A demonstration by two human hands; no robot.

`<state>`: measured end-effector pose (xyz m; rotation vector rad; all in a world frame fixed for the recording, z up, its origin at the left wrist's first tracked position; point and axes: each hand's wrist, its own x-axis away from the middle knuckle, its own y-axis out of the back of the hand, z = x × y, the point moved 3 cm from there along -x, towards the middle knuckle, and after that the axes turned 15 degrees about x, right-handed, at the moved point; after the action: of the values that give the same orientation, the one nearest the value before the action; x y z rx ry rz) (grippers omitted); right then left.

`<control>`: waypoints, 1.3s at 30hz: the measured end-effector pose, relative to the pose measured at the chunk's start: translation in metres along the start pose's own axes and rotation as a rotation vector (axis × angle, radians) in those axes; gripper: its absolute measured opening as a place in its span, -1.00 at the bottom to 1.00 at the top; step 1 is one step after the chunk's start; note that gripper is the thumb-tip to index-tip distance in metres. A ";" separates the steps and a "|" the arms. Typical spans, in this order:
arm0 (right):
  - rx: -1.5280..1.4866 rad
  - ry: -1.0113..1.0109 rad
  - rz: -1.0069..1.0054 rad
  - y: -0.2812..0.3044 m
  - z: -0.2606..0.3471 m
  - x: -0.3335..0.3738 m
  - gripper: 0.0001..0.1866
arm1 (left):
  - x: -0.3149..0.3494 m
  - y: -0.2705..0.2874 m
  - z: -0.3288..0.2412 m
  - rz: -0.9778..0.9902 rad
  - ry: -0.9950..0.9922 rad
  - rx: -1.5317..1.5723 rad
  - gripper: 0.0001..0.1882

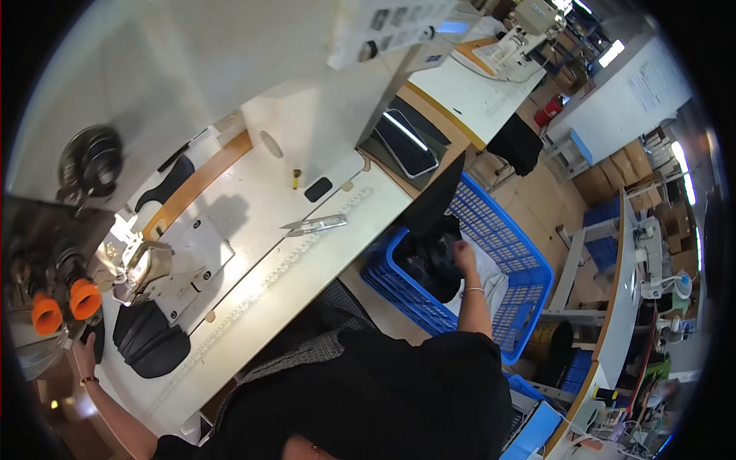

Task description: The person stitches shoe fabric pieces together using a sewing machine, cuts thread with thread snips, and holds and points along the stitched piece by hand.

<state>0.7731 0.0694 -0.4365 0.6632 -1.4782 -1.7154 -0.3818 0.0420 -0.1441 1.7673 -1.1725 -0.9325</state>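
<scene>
Two hands work far apart, one at each side of the seated person. The right hand [463, 254] reaches down into a blue plastic basket [529, 268] beside the bench [253, 207], its fingers curled into a heap of black fabric pieces [432, 257] inside; whether they actually grip a piece cannot be told. The left hand [83, 350] lies at the far left edge of the bench, just under the sewing machine [54, 253] with its two orange knobs [65, 305]; how far open it is cannot be told. Another black fabric piece [149, 340] rests on the bench near that hand, beside the metal presser assembly [153, 264]. Thread snips [314, 225] lie further along the bench, between both hands and touched by neither.
</scene>
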 end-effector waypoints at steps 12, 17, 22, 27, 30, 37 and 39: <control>0.137 -0.446 0.161 -0.077 0.014 -0.013 -0.23 | 0.096 -0.026 -0.129 -0.089 -0.169 -0.024 -0.48; 0.132 -0.427 0.177 -0.076 -0.016 -0.040 -0.46 | 0.132 -0.050 -0.116 -0.080 -0.069 -0.046 -0.55; 0.259 -0.356 0.202 -0.065 -0.016 -0.068 -0.52 | 0.143 -0.050 -0.107 -0.072 -0.024 -0.065 -0.60; 0.119 -0.527 0.135 -0.052 -0.010 -0.091 -0.23 | 0.150 -0.051 -0.109 -0.079 0.009 -0.199 -0.66; 0.076 -0.621 0.207 -0.062 -0.022 -0.098 0.12 | 0.164 -0.046 -0.111 -0.098 -0.013 -0.206 -0.73; -0.020 -0.518 0.319 -0.127 -0.066 -0.102 -0.35 | 0.185 -0.036 -0.113 -0.100 0.042 -0.244 -0.76; 0.093 -0.453 0.309 -0.126 -0.075 -0.099 -0.49 | 0.178 -0.040 -0.123 -0.095 0.018 -0.213 -0.76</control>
<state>0.8631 0.1111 -0.5835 0.0751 -1.8656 -1.6225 -0.2059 -0.0898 -0.1556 1.6667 -0.9466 -1.0544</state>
